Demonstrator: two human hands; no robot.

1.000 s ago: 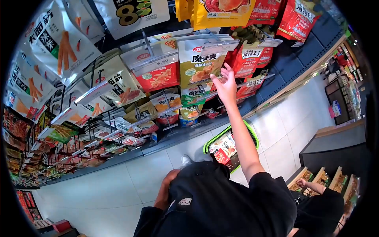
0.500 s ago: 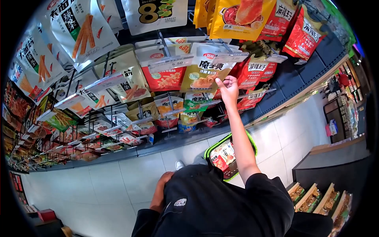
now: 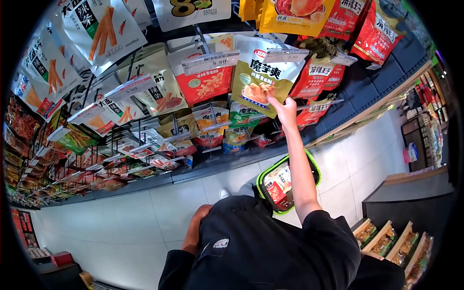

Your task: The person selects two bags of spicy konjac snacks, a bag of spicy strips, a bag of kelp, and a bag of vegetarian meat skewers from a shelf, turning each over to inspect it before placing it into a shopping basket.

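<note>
1. The left hand (image 3: 199,218) hung at the hip; whether its fingers were open or closed was unclear.
2. A basket (image 3: 315,170) stood on open floor by the bottom edge of the rack (image 3: 217,166).
3. The right hand (image 3: 286,110), arm stretched up, pinched the lower edge of the green bag (image 3: 258,72) hanging among crowded pegs.

- "5.50" on a white price tag (image 3: 210,62)
- "魔芋爽" on the olive-green packet (image 3: 258,79)
- "麻辣王子" on a red packet (image 3: 316,77)
- "辣条" on a white packet (image 3: 104,29), top left
</note>
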